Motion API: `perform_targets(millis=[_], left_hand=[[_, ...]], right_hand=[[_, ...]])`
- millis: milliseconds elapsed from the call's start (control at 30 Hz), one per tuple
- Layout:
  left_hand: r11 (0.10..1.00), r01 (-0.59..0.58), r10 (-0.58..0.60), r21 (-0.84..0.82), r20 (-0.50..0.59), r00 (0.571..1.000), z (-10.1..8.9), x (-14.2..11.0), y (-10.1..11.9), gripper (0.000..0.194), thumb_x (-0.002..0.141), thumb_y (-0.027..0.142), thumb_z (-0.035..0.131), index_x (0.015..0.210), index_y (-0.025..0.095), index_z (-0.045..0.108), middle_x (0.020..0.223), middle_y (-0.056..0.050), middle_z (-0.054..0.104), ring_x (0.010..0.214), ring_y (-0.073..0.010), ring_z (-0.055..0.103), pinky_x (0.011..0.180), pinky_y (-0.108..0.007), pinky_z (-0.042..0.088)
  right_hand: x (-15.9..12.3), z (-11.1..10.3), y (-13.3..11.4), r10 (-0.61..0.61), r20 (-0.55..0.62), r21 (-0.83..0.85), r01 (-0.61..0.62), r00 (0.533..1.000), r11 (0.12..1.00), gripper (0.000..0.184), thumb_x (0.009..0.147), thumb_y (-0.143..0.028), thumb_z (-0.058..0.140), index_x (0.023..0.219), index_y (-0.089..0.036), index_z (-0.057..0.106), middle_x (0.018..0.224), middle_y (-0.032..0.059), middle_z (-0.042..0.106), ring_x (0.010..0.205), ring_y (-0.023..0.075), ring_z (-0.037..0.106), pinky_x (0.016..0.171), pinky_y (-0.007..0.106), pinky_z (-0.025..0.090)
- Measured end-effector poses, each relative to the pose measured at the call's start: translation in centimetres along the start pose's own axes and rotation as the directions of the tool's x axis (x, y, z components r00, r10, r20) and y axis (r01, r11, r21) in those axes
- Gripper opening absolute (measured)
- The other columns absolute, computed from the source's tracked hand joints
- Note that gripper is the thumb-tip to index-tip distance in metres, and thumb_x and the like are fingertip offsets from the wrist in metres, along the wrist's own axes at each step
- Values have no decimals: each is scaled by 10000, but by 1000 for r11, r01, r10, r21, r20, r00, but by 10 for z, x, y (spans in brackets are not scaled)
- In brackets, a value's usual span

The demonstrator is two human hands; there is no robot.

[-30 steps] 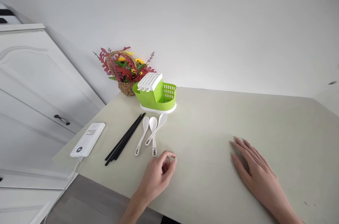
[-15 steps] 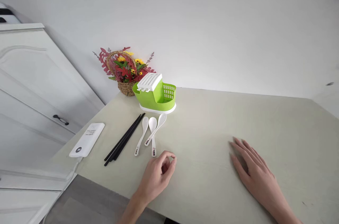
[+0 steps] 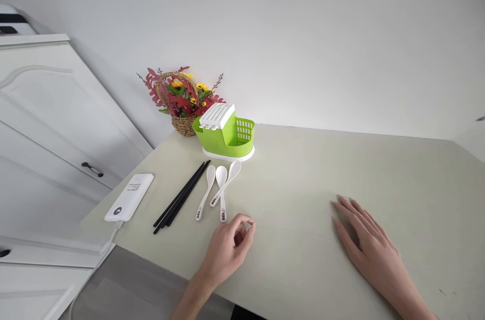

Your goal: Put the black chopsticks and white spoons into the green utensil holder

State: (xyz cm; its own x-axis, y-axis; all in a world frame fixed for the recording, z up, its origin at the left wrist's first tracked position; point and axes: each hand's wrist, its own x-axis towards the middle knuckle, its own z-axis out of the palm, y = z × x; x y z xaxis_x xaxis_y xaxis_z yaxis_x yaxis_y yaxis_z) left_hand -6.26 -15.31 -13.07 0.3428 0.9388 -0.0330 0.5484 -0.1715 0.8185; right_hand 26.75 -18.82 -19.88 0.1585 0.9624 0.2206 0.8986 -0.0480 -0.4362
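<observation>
My left hand rests on the table with its fingers curled in and the thumb close to the index fingertip; nothing shows in it. Just beyond it lie three white spoons with printed handles: a left spoon, a middle spoon and a right spoon crossing the middle one. Black chopsticks lie in a bundle to their left. Behind the spoons stands a green utensil holder with a white slotted top and white base. My right hand lies palm down on the table, fingers stretched out, touching only the tabletop.
A wicker basket of artificial flowers stands behind the holder, by the wall. On the table's left side lies a white power bank with a cable hanging over the edge. A white cabinet stands to the left.
The view has shifted slightly, so everything appears a little farther right. Both hands keep their poses, and the objects on the table stay in place.
</observation>
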Motion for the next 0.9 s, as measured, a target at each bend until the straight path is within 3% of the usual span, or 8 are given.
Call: perform_targets(millis=[900], left_hand=[[1000,-27,27,10,-18,999,-1,-2,1,230,1038,406,482,966,224,604,581,80,409,536,-106,381,518,-234,292]], right_hand=[[-1,3,2,-5,-2,11,5,1000,1000,540,1038,-551,361,1525,-344,465,1636,-50,409,1540,270,318,1229,555,363]])
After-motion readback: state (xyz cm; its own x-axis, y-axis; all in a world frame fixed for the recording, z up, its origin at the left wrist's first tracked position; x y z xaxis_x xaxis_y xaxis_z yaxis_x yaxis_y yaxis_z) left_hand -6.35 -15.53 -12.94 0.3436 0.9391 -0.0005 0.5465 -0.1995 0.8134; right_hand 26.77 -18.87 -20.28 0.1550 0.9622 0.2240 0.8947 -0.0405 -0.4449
